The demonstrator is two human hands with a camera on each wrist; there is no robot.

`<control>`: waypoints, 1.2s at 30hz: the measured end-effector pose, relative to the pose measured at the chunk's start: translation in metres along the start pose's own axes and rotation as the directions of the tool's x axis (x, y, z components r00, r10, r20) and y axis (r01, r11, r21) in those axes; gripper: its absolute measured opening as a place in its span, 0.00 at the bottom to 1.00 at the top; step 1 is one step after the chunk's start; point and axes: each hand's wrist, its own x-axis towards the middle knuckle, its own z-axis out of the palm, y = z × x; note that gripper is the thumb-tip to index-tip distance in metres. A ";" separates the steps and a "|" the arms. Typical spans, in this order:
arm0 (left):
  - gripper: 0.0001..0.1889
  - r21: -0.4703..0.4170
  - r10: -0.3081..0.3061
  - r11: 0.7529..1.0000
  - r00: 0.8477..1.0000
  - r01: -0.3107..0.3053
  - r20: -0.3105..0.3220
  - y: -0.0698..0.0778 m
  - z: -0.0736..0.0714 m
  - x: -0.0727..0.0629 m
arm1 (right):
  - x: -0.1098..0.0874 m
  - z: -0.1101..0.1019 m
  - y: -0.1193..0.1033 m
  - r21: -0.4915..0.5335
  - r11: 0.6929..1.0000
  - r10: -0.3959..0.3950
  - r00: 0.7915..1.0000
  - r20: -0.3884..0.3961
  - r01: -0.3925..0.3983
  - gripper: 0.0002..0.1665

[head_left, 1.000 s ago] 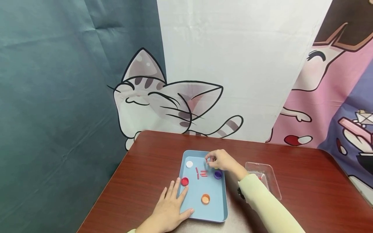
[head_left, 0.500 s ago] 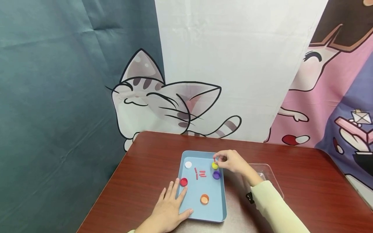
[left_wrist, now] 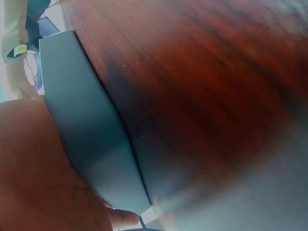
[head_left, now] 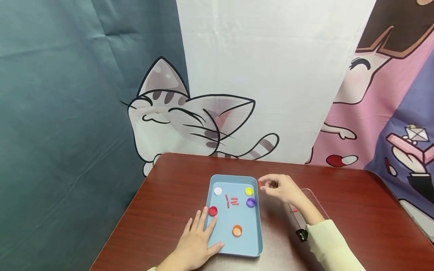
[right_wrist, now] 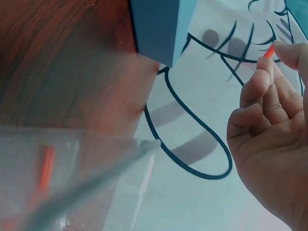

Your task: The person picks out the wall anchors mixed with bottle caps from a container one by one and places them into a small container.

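My right hand (head_left: 283, 188) pinches a small red stick (right_wrist: 269, 51) between thumb and fingertip, just past the right edge of the light blue tray (head_left: 223, 241). Several similar red sticks (head_left: 228, 204) lie in the tray's middle. Around them sit small round caps: a white one (head_left: 218, 191), a yellow one (head_left: 249, 191), a purple one (head_left: 251, 202), a red one (head_left: 212, 210) and an orange one (head_left: 237, 230). With fingers spread, my left hand (head_left: 194, 241) rests along the tray's left side near the front; the left wrist view shows it against the tray's outer wall (left_wrist: 86, 106).
A clear plastic box (head_left: 317, 200) stands right of the tray, partly hidden under my right forearm. Red sticks (right_wrist: 46, 168) lie inside it. The brown table (head_left: 183, 180) ends at a cartoon-printed backdrop (head_left: 220, 45).
My right hand has moved right from over the tray to beyond its right edge, carrying the red stick and uncovering the yellow cap. The left hand has stayed in place.
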 end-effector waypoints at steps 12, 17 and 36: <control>0.44 -0.003 -0.008 1.000 1.000 0.008 0.001 0.000 -0.001 0.000 | -0.026 -0.022 0.005 -0.017 1.000 -0.006 0.999 -0.050 0.005 0.13; 0.44 -0.005 -0.007 1.000 1.000 0.007 -0.004 0.000 -0.001 -0.001 | -0.039 -0.032 0.012 -0.014 1.000 0.010 0.998 -0.058 -0.011 0.13; 0.43 0.001 0.013 1.000 0.999 -0.013 -0.029 -0.001 0.002 -0.001 | -0.068 -0.052 0.050 -0.031 0.999 0.030 0.997 -0.077 -0.032 0.14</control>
